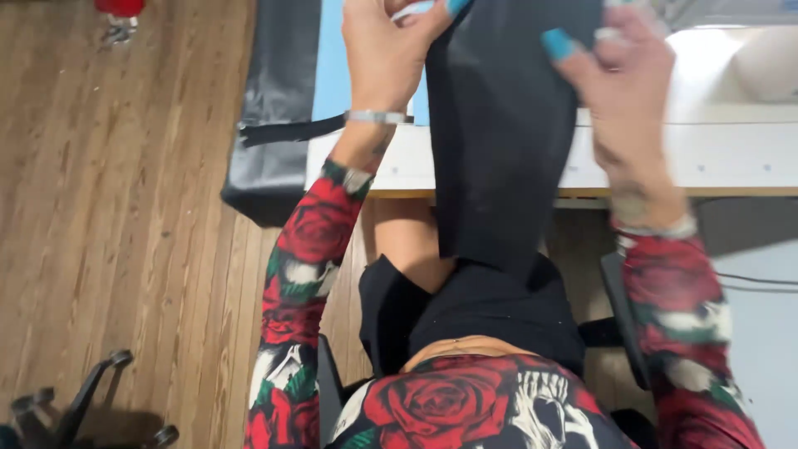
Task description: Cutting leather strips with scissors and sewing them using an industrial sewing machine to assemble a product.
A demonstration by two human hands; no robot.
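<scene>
Seated at a white table (715, 154) edged in pale wood, over a brown plank floor (108, 208). The left hand (386, 54) is pinching the black fabric (499, 125) between thumb and fingers at its upper left edge. The right hand (628, 79) is gripping the opposite edge, blurred, fingers curled. Fabric is hanging off the table edge onto the lap. Dark sheeting (278, 91) is draping over the table's left end. Chair casters (91, 399) are showing bottom left.
</scene>
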